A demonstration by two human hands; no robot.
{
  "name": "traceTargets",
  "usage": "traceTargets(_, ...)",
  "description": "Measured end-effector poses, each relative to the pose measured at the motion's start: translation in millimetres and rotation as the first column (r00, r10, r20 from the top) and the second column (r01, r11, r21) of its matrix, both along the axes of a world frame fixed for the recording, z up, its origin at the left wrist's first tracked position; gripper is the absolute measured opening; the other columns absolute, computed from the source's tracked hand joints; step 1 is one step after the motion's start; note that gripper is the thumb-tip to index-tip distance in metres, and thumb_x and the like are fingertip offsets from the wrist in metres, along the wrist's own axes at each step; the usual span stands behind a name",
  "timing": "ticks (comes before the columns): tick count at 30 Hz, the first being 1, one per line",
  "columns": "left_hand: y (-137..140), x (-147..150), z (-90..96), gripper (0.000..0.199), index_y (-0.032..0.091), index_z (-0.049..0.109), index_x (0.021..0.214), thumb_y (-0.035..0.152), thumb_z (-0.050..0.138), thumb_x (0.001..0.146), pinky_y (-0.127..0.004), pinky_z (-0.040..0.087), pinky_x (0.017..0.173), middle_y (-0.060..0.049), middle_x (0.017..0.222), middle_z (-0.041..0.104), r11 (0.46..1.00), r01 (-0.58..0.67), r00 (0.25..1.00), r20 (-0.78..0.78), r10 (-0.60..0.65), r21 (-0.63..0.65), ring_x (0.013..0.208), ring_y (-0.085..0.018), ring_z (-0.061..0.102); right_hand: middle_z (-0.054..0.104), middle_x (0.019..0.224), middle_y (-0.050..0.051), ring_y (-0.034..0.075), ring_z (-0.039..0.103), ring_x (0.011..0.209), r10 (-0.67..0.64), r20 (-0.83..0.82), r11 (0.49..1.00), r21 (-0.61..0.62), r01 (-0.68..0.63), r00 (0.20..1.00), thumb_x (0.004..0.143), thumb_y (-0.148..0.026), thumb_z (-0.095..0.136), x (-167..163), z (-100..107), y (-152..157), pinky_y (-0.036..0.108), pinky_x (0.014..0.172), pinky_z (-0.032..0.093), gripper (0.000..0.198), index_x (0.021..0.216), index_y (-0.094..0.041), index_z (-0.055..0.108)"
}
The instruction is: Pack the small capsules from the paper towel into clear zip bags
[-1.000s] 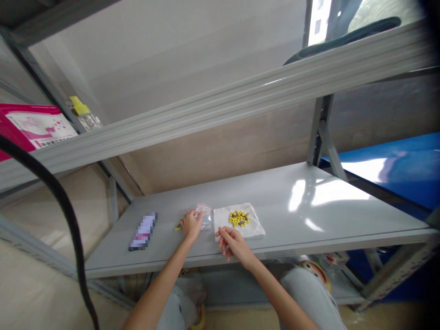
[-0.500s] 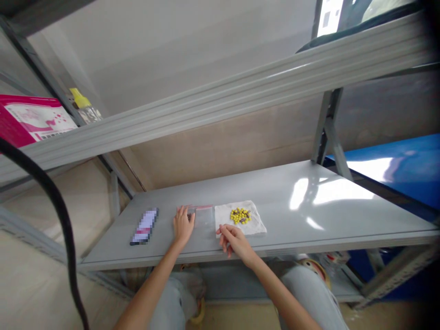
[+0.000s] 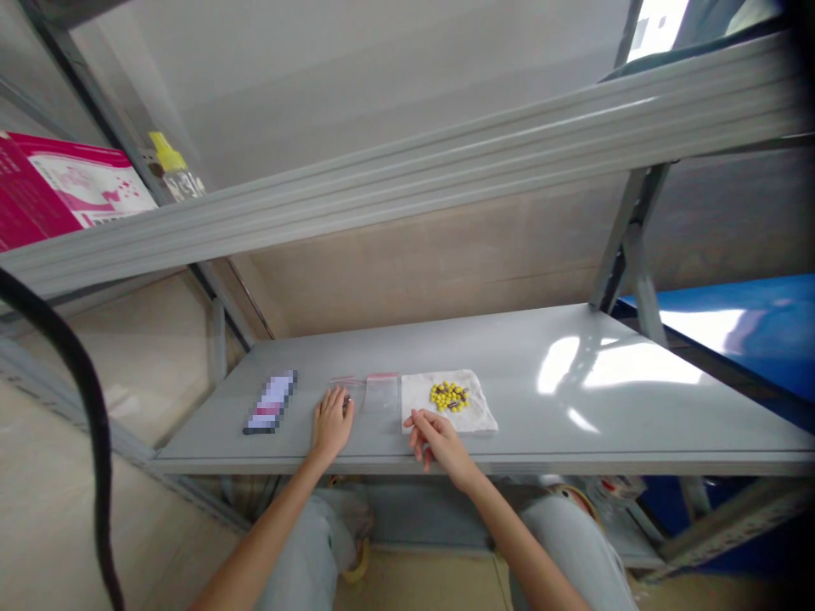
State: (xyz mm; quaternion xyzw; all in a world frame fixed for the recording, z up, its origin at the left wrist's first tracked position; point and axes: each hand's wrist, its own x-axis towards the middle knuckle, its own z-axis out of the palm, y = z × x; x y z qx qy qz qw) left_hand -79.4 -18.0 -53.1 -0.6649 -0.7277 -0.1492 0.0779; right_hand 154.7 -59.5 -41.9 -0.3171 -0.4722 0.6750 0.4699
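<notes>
Beads [image 3: 449, 396], yellow with several dark, colours mixed in one loose heap; just beyond right hand [image 3: 436, 440], on white cloth [image 3: 417, 386]. Right hand: at near edge of cloth, fingers loosely bent, thumb close to forefinger; anything between fingertips too small to tell. Left hand [image 3: 332, 422]: palm down, fingers extended, thumb apart, no closed grip visible; laid against near part of clear bag [image 3: 347, 383]. Dark pieces [image 3: 347, 403] beside left thumb; inside bag or not, cannot tell. Between hands, slightly beyond: second bag [image 3: 382, 395], clear, pink-stripped, flat, just beside cloth. Left of left hand: phone [image 3: 272, 403], screen blurred. Step in hand, as judged: steadying of bag by left hand, right hand ready near heap. Next move, as judged: calling for light fingertip pinch, one bead at once, against rolling. Beyond both hands: grey surface [image 3: 497, 344]. Farther, above left hand: shelf [image 3: 318, 199] with pink box [image 3: 76, 178], yellow-capped bottle [image 3: 175, 165].
</notes>
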Motion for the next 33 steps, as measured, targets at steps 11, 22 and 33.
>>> traceTargets(11, 2.2, -7.3, 2.4, 0.039, 0.013, 0.064, 0.105, 0.021, 0.028, 0.093, -0.031, 0.037, 0.102, -0.01, 0.118, 0.062, 0.992, -0.022, 0.977, 0.212, -0.004, 0.123, 0.12, -0.019, 0.05, 0.053, 0.054, -0.004, 0.006, 0.048, 0.036, -0.017, 0.038, 0.999, 0.047, 0.016, 0.999, 0.074, -0.064, 0.052, 0.4, -5.3, -0.9, 0.014, 0.026, 0.038, 0.05, 0.081, -0.015, 0.056)
traceTargets(22, -15.8, -2.1, 23.2, 0.038, 0.014, 0.063, 0.107, 0.024, 0.029, 0.092, -0.039, 0.039, 0.099, -0.011, 0.123, 0.058, 0.934, -0.164, 0.936, 0.35, 0.045, 0.318, 0.116, -0.023, 0.053, 0.054, 0.053, -0.004, 0.007, 0.049, 0.036, -0.024, 0.073, 0.999, 0.041, 0.021, 0.997, 0.072, -0.067, 0.053, 2.5, -9.7, -7.4, 0.015, 0.026, 0.038, 0.051, 0.08, -0.016, 0.053)
traceTargets(33, -76.0, 62.3, 45.1, 0.043, 0.014, 0.065, 0.088, 0.05, 0.042, 0.085, -0.032, 0.05, 0.079, -0.009, 0.088, 0.07, 0.969, 0.045, 0.373, 0.896, -0.242, 0.244, 0.085, -0.021, 0.065, 0.049, 0.128, 0.01, 0.012, 0.063, 0.065, -0.118, 0.076, 0.982, 0.156, 0.105, 0.99, 0.076, -0.056, 0.056, 3.0, -0.4, -11.0, 0.016, 0.027, 0.043, 0.064, 0.129, -0.026, 0.039)
